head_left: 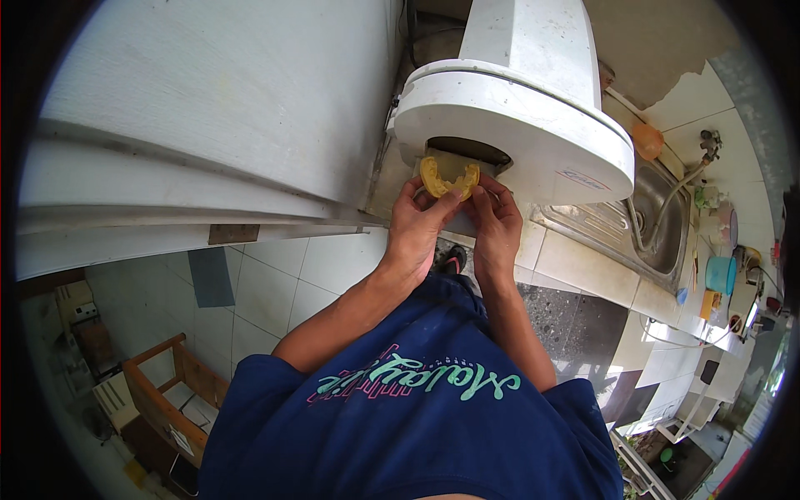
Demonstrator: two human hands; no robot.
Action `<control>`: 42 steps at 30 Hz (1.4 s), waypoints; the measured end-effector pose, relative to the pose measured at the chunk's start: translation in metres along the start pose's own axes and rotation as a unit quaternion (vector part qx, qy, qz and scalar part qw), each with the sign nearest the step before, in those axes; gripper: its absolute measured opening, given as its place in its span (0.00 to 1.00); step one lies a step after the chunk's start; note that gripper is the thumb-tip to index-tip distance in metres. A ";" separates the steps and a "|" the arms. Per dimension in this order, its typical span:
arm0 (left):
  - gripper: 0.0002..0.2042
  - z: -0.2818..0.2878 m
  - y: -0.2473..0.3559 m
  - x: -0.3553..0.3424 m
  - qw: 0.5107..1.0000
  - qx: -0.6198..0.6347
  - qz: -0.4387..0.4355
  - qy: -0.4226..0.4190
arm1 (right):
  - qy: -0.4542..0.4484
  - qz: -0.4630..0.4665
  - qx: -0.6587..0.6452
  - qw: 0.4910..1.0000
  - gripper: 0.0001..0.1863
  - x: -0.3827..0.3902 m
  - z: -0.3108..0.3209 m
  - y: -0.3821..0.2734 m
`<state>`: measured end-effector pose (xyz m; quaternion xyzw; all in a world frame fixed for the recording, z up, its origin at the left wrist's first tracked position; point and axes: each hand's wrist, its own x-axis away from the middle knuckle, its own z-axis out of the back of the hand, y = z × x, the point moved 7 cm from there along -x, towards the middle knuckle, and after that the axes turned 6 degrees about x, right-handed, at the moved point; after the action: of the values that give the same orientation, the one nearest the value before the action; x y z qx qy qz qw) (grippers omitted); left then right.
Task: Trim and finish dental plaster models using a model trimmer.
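A yellow, horseshoe-shaped dental cast (450,178) is gripped between my two hands, its open side toward me. My left hand (414,218) pinches it from the left, thumb pressed near the inner edge. On the other side, my right hand (495,223) closes its fingers round the cast's right end. Just beyond is the dark slot of a white, rounded trimming machine (533,133). The cast is held right at this slot, over a small plate (472,150); whether it touches anything inside cannot be made out.
A large white cabinet or appliance (217,92) stands close on the left. To the right, a steel sink (658,217) with a tap (710,143) and hose is set in a tiled counter (575,267). A wooden stool-like frame (171,392) stands at the lower left.
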<state>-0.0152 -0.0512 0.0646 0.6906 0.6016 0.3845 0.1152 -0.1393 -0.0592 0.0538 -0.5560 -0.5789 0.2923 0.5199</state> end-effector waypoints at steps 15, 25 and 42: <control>0.25 0.001 -0.011 -0.027 0.996 0.013 -0.034 0.080 | 0.024 0.024 0.096 0.995 0.15 -0.024 0.002 0.001; 0.26 -0.002 -0.009 -0.029 0.995 0.005 -0.031 0.098 | 0.016 0.014 0.086 0.996 0.14 -0.023 0.000 0.000; 0.17 -0.010 -0.009 -0.029 0.993 0.035 0.019 0.113 | -0.027 0.008 0.081 0.996 0.16 -0.023 -0.001 -0.001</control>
<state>-0.0276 -0.0788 0.0544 0.6575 0.6107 0.4409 0.0145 -0.1427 -0.0810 0.0487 -0.5089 -0.5625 0.3570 0.5450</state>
